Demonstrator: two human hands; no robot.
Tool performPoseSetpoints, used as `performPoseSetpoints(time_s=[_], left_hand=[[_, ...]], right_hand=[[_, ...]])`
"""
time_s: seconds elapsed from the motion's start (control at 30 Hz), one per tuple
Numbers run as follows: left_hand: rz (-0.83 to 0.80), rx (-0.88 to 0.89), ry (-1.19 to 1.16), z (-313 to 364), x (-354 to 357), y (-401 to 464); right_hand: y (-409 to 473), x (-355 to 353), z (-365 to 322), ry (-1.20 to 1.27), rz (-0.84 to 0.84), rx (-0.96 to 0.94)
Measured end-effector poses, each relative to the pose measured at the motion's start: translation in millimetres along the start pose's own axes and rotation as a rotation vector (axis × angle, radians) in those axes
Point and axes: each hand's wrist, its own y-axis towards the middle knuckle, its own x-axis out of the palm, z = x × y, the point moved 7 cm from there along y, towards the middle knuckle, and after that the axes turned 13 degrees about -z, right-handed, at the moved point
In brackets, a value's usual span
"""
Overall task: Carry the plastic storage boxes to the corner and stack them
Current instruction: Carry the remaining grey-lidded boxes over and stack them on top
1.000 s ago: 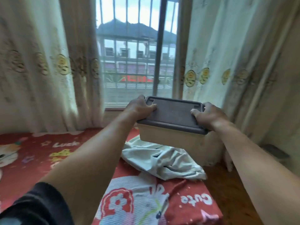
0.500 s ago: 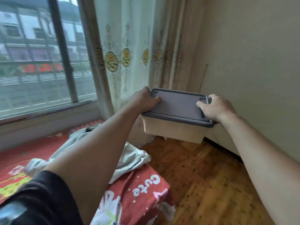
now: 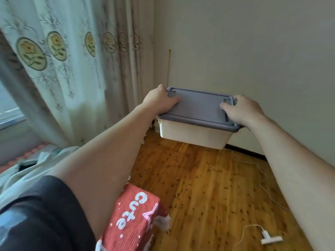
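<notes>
A cream plastic storage box [image 3: 194, 135] with a grey lid [image 3: 199, 107] hangs in the air above the wooden floor, close to the room's corner. My left hand [image 3: 159, 102] grips the lid's left end, thumb on top. At the right end my right hand [image 3: 241, 110] grips the lid the same way. The box is level and does not touch the floor.
The corner [image 3: 155, 73] lies between a flowered curtain [image 3: 72, 69] on the left and a plain wall [image 3: 253, 51]. A bed with a red printed cover [image 3: 134, 216] is at the lower left. A white cable and plug [image 3: 271, 239] lie on the wooden floor [image 3: 208, 187].
The view has swung right from the window and bed to the corner. The box, held in both hands, has moved off the bed and out over the floor toward the wall.
</notes>
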Motion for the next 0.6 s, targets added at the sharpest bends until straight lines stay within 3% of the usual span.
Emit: performPoseSetpoints(time_s=[0.27,0.6], left_hand=[[-0.045,0.032,0.0,37,47,74],[0.017,0.033,-0.02,79,85,183]], right_hand=[[58,-13,59,0.006,0.021,0.057],[173,-35,110,0.037,-0.001,0.024]])
